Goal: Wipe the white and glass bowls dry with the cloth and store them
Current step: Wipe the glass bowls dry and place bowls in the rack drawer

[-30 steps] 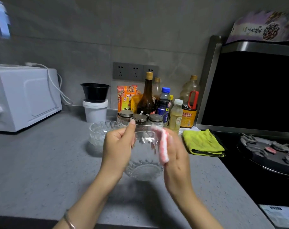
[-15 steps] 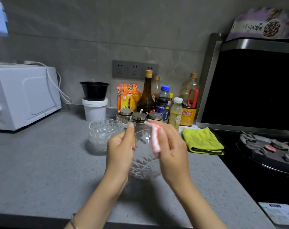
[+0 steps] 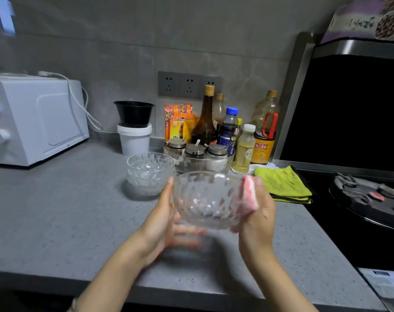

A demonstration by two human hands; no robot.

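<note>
A cut-glass bowl (image 3: 208, 199) hangs above the grey counter (image 3: 56, 217), roughly upright with its mouth facing away and up. My left hand (image 3: 166, 219) cups its left side and underside. My right hand (image 3: 257, 212) presses a folded pink and white cloth (image 3: 248, 194) against the bowl's right outer wall. Behind and to the left, stacked glass bowls (image 3: 149, 173) stand on the counter. No white bowl shows in this view.
A white microwave (image 3: 31, 118) fills the far left. A white tub topped by a black bowl (image 3: 134, 129) stands at the wall. Bottles and spice jars (image 3: 216, 140) crowd the back. A yellow-green cloth (image 3: 281, 184) lies by the black stove (image 3: 369, 197).
The bowl has turned from tilted on its side to nearly upright. The cloth moved from the rim to the right outer wall. My left hand slid under the bowl.
</note>
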